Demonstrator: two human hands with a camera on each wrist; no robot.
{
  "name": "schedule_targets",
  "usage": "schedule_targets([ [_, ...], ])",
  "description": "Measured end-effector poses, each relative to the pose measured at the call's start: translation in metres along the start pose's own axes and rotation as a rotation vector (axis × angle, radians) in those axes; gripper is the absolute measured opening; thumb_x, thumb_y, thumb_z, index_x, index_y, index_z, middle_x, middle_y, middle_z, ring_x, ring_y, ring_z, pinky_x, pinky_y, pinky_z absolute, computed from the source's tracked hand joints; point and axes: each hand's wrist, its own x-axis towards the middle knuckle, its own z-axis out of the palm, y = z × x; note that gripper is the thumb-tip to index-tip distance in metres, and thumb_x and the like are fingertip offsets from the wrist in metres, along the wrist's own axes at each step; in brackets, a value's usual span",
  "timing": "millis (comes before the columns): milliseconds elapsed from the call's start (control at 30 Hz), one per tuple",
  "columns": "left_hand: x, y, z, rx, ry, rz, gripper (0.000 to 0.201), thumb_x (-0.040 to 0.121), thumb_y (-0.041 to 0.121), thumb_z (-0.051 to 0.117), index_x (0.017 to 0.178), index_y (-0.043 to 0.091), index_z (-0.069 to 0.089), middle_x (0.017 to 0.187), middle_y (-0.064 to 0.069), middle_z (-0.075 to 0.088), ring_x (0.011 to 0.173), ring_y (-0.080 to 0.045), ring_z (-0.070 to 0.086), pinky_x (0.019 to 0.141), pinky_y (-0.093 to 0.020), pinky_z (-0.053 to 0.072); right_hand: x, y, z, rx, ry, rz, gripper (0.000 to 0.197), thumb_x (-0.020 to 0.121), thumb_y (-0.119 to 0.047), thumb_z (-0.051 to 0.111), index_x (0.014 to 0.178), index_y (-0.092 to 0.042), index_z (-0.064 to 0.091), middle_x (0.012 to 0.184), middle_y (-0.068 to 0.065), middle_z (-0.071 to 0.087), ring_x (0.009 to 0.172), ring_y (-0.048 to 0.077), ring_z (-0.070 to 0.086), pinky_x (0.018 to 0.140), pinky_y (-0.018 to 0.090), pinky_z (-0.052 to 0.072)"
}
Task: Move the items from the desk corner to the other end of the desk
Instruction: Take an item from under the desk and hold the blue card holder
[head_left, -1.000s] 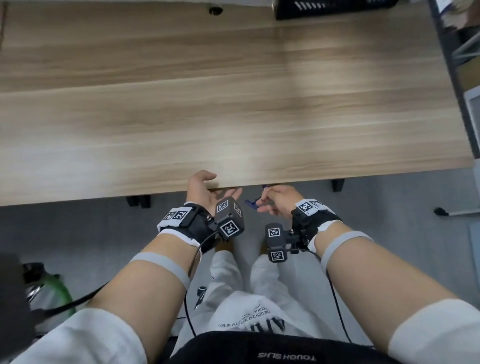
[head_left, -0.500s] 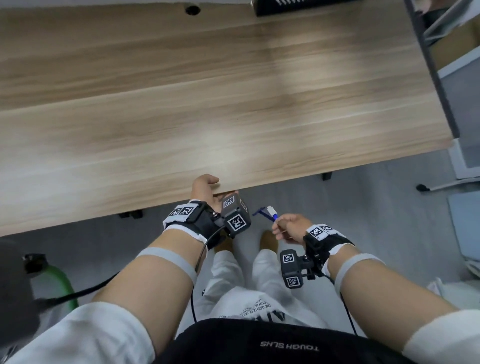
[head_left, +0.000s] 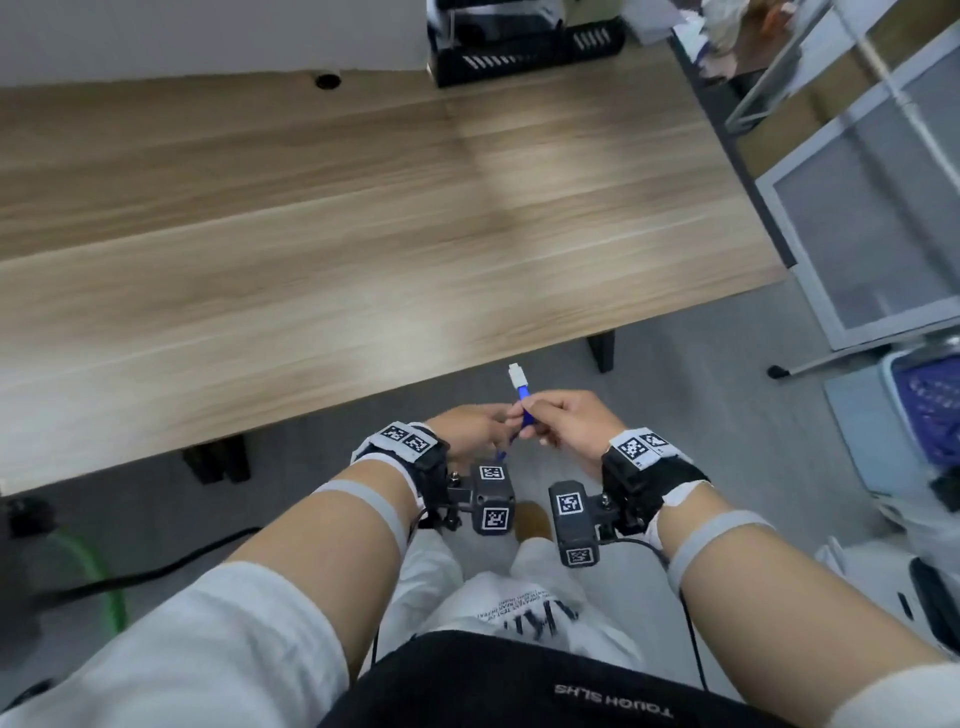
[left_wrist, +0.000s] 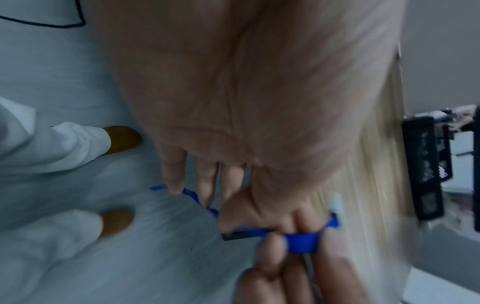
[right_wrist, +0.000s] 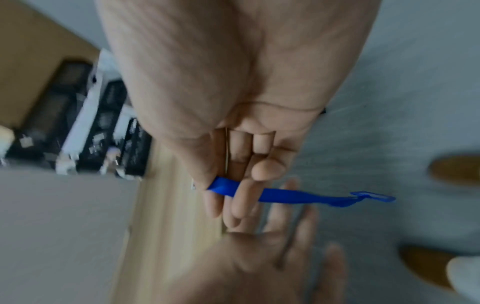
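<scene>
Right hand (head_left: 566, 421) pinches a white-capped blue plastic stick (head_left: 524, 410); left hand (head_left: 475, 428), unclenched, only brushes its tail (grey floor (head_left: 701, 364) below), so a loosened pinch could drop it.

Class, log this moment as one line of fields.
right hand: pinches blue white-tipped item | left hand: open fingers at its tail | position: off the desk, beside near edge

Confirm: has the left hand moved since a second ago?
Yes. The left hand has left the desk edge, drawn back toward the body, and now touches the blue tool that the right hand grips.
</scene>
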Motion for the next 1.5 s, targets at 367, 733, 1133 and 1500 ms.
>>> schedule_targets([
  [367, -0.002, 0.046, 0.124, 0.229, 0.279, 0.164, 0.021, 0.094, 0.043, 0.066, 0.083, 0.026, 0.072, 0.061, 0.015, 0.063, 0.068, -0.007, 0.054, 0.073, -0.017, 0.042, -0.057, 0.045, -0.164, 0.407, 0.415, -0.125, 0.028, 0.097, 0.001, 0.046, 0.075, -0.002, 0.064, 0.084, 0.017, 0.068, 0.078, 0.022, 0.072, 0.066, 0.018, 0.058],
  [733, 0.043, 0.162, 0.292, 0.291, 0.341, 0.426, 0.021, 0.101, 0.022, 0.059, 0.083, 0.016, 0.071, 0.049, 0.013, 0.051, 0.050, -0.005, 0.044, 0.050, -0.014, 0.036, -0.137, 0.062, -0.363, 0.025, 0.779, 0.002, 0.067, 0.078, -0.020, 0.068, 0.138, -0.007, 0.038, 0.136, 0.019, 0.048, 0.114, 0.036, 0.058, 0.098, 0.040, 0.043],
  [1133, 0.162, 0.267, 0.354, 0.322, 0.136, 0.457, 0.017, 0.095, 0.020, 0.067, 0.078, 0.021, 0.069, 0.071, -0.007, 0.061, 0.055, -0.012, 0.050, 0.051, -0.019, 0.039, -0.109, 0.027, -0.447, -0.502, 0.257, -0.161, 0.034, 0.100, -0.033, 0.050, 0.069, -0.021, 0.061, 0.046, -0.009, 0.049, 0.051, 0.010, 0.043, 0.055, 0.028, 0.035],
  [1500, 0.220, 0.343, 0.371, 0.278, 0.194, 0.457, 0.030, 0.102, 0.012, 0.056, 0.072, 0.015, 0.061, 0.066, -0.004, 0.060, 0.051, -0.001, 0.053, 0.058, -0.011, 0.042, -0.049, 0.016, -0.578, -0.333, 0.526, -0.169, 0.034, 0.098, -0.024, 0.050, 0.066, -0.014, 0.059, 0.056, -0.001, 0.052, 0.062, 0.027, 0.050, 0.067, 0.035, 0.044],
])
